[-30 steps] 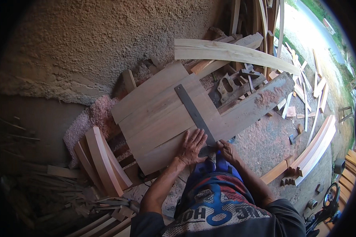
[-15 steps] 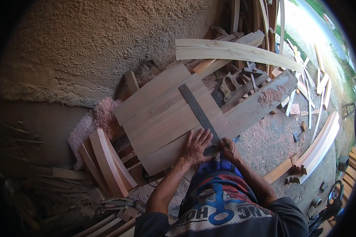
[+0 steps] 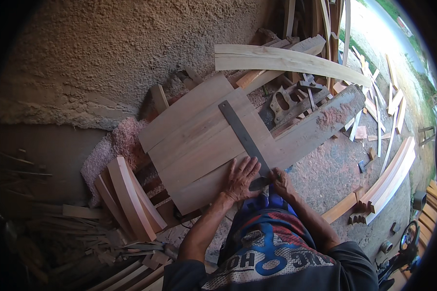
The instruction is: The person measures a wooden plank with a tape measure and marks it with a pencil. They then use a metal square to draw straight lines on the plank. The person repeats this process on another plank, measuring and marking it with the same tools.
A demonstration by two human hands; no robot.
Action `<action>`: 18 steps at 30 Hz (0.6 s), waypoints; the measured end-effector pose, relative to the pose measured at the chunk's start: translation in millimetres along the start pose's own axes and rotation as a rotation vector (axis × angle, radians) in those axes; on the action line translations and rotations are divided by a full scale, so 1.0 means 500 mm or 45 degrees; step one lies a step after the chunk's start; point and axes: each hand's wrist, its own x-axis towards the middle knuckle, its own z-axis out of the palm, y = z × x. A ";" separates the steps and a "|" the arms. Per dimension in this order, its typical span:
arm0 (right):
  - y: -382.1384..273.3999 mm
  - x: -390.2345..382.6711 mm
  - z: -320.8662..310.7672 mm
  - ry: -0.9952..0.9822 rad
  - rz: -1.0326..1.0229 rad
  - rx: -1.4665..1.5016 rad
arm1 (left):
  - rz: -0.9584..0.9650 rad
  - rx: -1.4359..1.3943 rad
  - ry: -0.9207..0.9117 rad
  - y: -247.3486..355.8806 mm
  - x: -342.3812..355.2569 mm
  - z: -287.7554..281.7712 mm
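My left hand (image 3: 240,179) lies flat with fingers spread on several pale boards (image 3: 189,150) laid side by side, just left of a dark metal square (image 3: 238,131) that crosses them; its thumb is by the square's short lower arm. My right hand (image 3: 281,182) is curled closed at the near edge of the boards, at the square's right corner; what its fingers hold is too small to make out.
A curved plank (image 3: 286,63) lies across timber at the back, near a handsaw (image 3: 281,106). Curved pieces stand at lower left (image 3: 128,194) and right (image 3: 386,177). A rough wall (image 3: 107,53) rises at left. Shavings (image 3: 107,160) and offcuts surround the bench; a wheeled machine (image 3: 408,242) is at lower right.
The view has shifted slightly, so the boards appear a little farther right than a second ago. My hands stay in nearly the same places on the boards and square.
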 end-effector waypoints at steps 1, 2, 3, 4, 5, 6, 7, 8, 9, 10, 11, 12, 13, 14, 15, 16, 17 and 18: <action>0.001 0.000 -0.001 -0.004 0.006 -0.014 | -0.001 0.006 -0.001 0.001 0.001 -0.001; 0.002 0.000 -0.002 -0.008 0.011 -0.028 | 0.003 0.012 -0.006 0.002 0.001 -0.001; 0.000 -0.001 -0.010 -0.034 -0.006 -0.140 | 0.005 0.018 -0.012 0.003 0.001 -0.002; -0.013 0.003 -0.023 -0.063 -0.028 -0.250 | 0.003 0.028 -0.016 0.001 0.000 -0.003; -0.026 0.006 -0.037 -0.092 -0.050 -0.360 | 0.002 0.035 -0.015 0.001 -0.001 -0.003; -0.069 0.005 -0.064 -0.064 -0.161 -0.508 | 0.001 0.044 -0.013 0.001 -0.003 -0.001; -0.130 0.002 -0.099 -0.037 -0.273 -0.655 | -0.001 0.052 -0.011 -0.001 -0.007 -0.001; -0.167 0.012 -0.121 0.002 -0.379 -0.802 | -0.006 0.035 -0.012 -0.001 -0.007 -0.004; -0.175 0.034 -0.125 0.043 -0.291 -0.473 | -0.006 0.016 -0.013 0.001 -0.006 -0.006; -0.181 0.062 -0.128 0.080 -0.203 -0.145 | -0.009 -0.006 -0.015 0.004 -0.003 -0.010; -0.188 0.092 -0.130 0.115 -0.114 0.182 | -0.005 -0.003 -0.045 0.004 0.000 -0.015; -0.192 0.131 -0.122 0.100 -0.111 0.309 | 0.004 0.001 -0.080 0.004 0.006 -0.025; -0.203 0.170 -0.113 0.084 -0.112 0.436 | 0.014 0.006 -0.112 0.004 0.010 -0.033; -0.227 0.203 -0.103 0.130 -0.303 0.252 | 0.019 -0.004 -0.094 0.001 0.007 -0.030; -0.248 0.230 -0.093 0.179 -0.493 0.065 | 0.028 -0.014 -0.074 -0.001 0.005 -0.025; -0.249 0.257 -0.080 0.193 -0.537 0.068 | 0.042 -0.023 -0.054 -0.001 0.007 -0.025; -0.245 0.285 -0.061 0.208 -0.581 0.071 | 0.042 -0.016 -0.066 -0.002 0.008 -0.027; -0.250 0.300 -0.048 0.213 -0.623 0.069 | 0.033 -0.017 -0.075 -0.001 0.007 -0.027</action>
